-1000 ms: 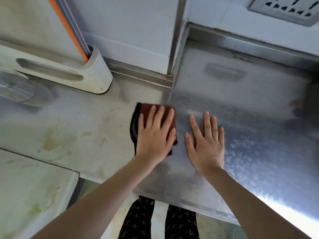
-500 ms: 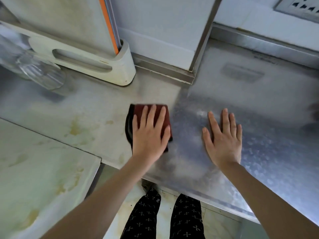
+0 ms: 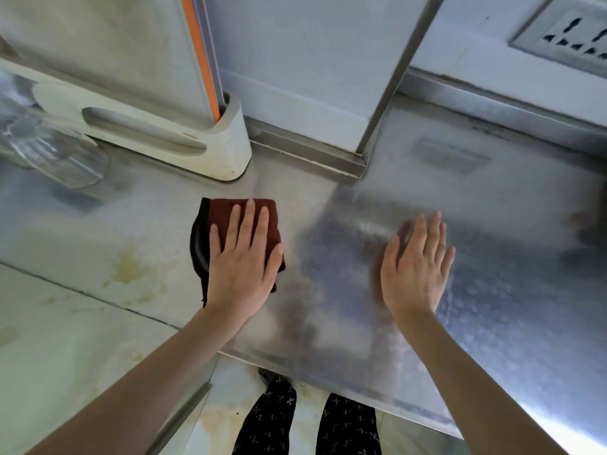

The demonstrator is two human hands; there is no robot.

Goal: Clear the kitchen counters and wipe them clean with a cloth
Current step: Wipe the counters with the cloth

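A folded dark red cloth (image 3: 223, 214) lies flat on the steel counter (image 3: 328, 231) near its middle. My left hand (image 3: 244, 261) presses down on the cloth with straight, spread fingers and covers most of it. My right hand (image 3: 415, 267) is a short way to the right, palm down with fingers straight, at the bare metal; it looks slightly lifted and blurred. Yellowish stains (image 3: 131, 267) mark the counter left of the cloth.
A cream holder (image 3: 184, 142) with upright cutting boards stands at the back left beside a clear glass bowl (image 3: 56, 152). A wall corner post (image 3: 394, 80) meets the counter behind. A wall socket (image 3: 571, 34) is at the top right. The counter's front edge (image 3: 328, 379) runs below my hands.
My left hand has slid the cloth leftwards along the counter, closer to the holder. My right hand has drifted further from the cloth and seems to be lifting.
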